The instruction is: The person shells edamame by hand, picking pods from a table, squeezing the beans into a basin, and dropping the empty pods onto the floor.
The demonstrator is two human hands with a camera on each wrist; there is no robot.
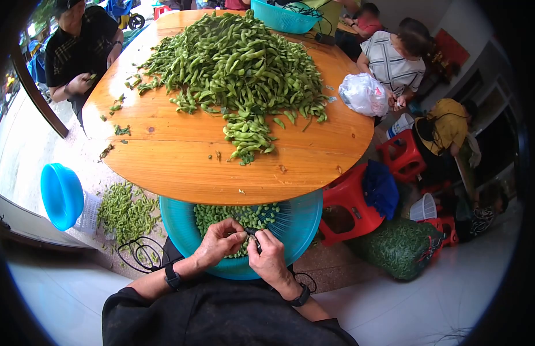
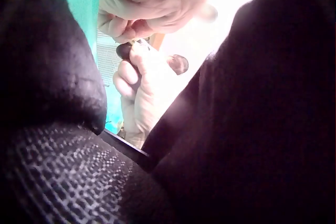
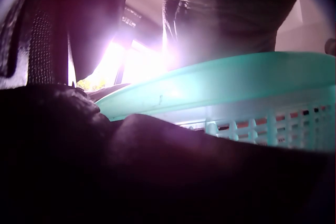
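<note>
Fingers on the left hand (image 1: pixel 221 239) and the right hand (image 1: pixel 269 254) are bent in, with only small gaps. Their tips come together over the round blue-green basket (image 1: pixel 302 245) and pinch a small bit (image 2: pixel 136 42). It is too small and bright to tell just what it is. A small dark thing (image 2: pixel 124 51) sits right by the tips; its shape is hard to make out.

Green beans (image 1: pixel 238 214) lie inside the basket, under the hands and out past them. They are small, plump and light green, with lots of them bunched up together.

Past the basket is the wooden bench (image 1: pixel 181 164), and its edge hangs over the basket's far side. A big heap of green pods (image 1: pixel 233 63) sits on it. The pods are long, bumpy and piled every which way.

Left of the basket, more pods (image 1: pixel 126 213) are spread on the floor, near a blue tub (image 1: pixel 61 196) and a white basket (image 1: pixel 90 214). Right of it is a red stool (image 1: pixel 349 210), then a full green net bag (image 1: pixel 397 248).
</note>
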